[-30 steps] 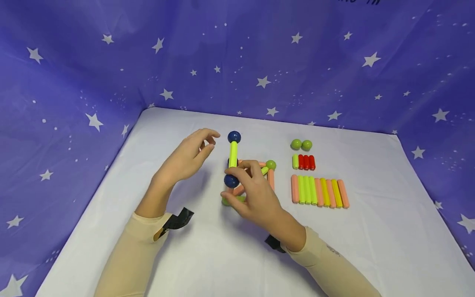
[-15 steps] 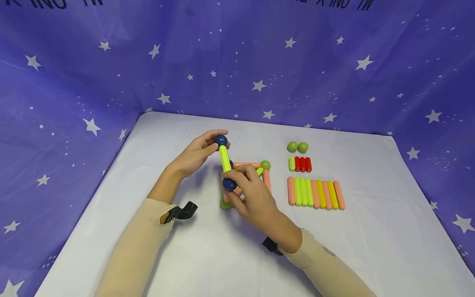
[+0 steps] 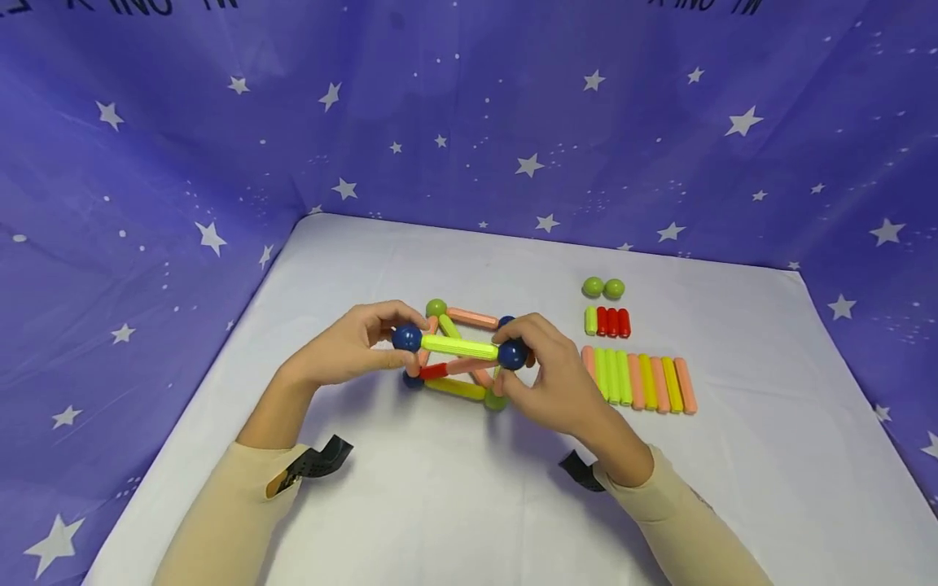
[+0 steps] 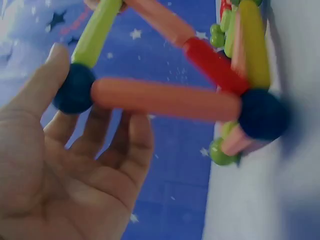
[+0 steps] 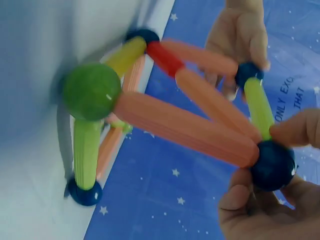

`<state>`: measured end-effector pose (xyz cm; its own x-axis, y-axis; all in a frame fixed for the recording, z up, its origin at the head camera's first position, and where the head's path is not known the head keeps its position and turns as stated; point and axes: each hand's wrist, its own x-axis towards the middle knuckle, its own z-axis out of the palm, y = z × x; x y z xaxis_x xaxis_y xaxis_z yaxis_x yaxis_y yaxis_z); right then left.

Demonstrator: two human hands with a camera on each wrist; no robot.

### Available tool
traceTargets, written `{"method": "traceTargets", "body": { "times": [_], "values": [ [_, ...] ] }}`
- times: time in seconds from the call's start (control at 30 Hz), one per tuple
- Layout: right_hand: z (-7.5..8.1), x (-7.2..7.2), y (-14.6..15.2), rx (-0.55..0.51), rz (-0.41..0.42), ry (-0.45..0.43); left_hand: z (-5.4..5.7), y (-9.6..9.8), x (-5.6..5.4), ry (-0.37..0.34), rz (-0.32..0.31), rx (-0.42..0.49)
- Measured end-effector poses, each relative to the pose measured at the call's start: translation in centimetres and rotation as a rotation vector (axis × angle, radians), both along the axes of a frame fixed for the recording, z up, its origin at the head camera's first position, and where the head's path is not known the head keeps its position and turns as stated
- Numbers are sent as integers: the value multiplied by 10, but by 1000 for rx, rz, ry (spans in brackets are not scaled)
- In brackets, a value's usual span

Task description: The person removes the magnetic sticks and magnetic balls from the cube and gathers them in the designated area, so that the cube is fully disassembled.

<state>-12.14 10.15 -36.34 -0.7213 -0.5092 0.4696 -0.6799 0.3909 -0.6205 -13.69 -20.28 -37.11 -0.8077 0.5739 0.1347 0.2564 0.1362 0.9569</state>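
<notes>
A frame of magnetic rods and balls stands on the white table. Its top bar is a yellow-green rod [image 3: 459,347] between two blue balls. My left hand [image 3: 344,343] pinches the left blue ball [image 3: 407,338] between thumb and fingers; my right hand [image 3: 560,381] pinches the right blue ball [image 3: 512,353]. In the left wrist view, a salmon rod [image 4: 167,99] slopes from the left ball to a lower blue ball [image 4: 264,114]. A red rod [image 5: 167,58] joins a salmon one as a diagonal brace. At the base sit a green ball [image 5: 91,91] and a yellow rod [image 3: 456,389].
To the right lies a row of long salmon, yellow-green and yellow rods [image 3: 637,381]. Behind it are short red rods [image 3: 613,322] beside a short yellow-green rod [image 3: 590,321], then two green balls [image 3: 604,287]. Purple star-patterned cloth [image 3: 528,122] walls the table.
The frame has turned, its top bar swinging from front-to-back to side-to-side. My left hand was apart from it and now grips one end ball; my right hand, still on the other, has moved right.
</notes>
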Motion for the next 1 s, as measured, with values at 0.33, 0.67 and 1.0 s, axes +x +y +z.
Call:
{"method": "traceTargets", "body": {
  "times": [0.33, 0.67, 1.0],
  "values": [
    [6, 7, 14, 199, -31, 97, 33, 34, 14, 408, 52, -478],
    [11, 6, 18, 212, 16, 94, 42, 38, 17, 507, 81, -553],
    [14, 8, 24, 160, 47, 13, 42, 34, 17, 481, 24, -500]
  ]
}}
